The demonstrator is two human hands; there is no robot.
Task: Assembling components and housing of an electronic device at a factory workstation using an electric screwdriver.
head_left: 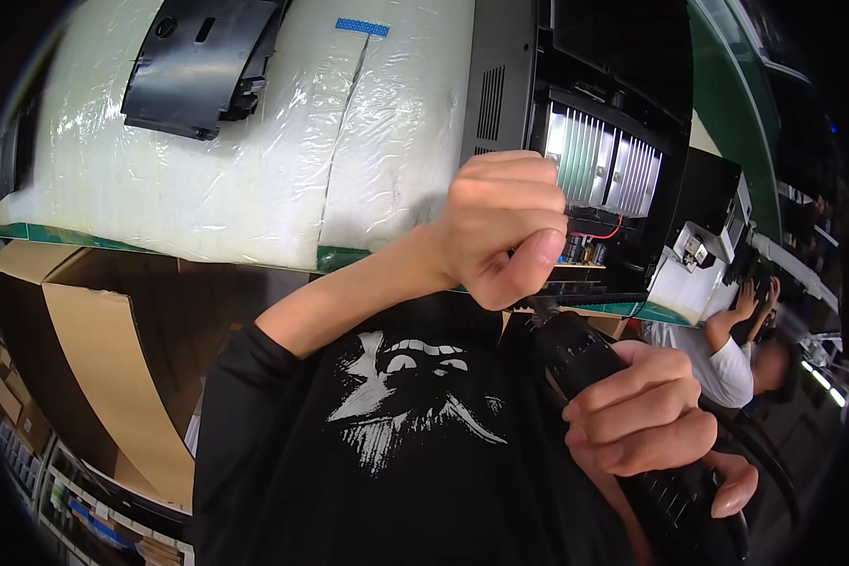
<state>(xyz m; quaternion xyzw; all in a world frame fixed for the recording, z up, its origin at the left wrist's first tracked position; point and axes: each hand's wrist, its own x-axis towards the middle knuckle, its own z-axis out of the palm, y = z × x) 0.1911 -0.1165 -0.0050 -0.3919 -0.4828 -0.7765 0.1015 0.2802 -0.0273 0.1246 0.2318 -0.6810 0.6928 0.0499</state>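
My right hand (646, 410) is wrapped around a black electric screwdriver (575, 354), whose nose points up and left. At that nose, my left hand (509, 226) is closed with its thumb over the curled fingers. Whatever lies inside those fingers is hidden. Just beyond my hands stands an open black and grey machine housing (500, 90). Inside it are ribbed silver metal blocks (599, 160), a red wire (604, 231) and small board components (583, 252).
A curved black plastic panel (193, 66) lies on the film-wrapped white tabletop (255, 203). Below the table's edge at left stands an open cardboard box (104, 349). At right, another person (717, 363) in a white sleeve has raised hands near a small metal part (696, 247).
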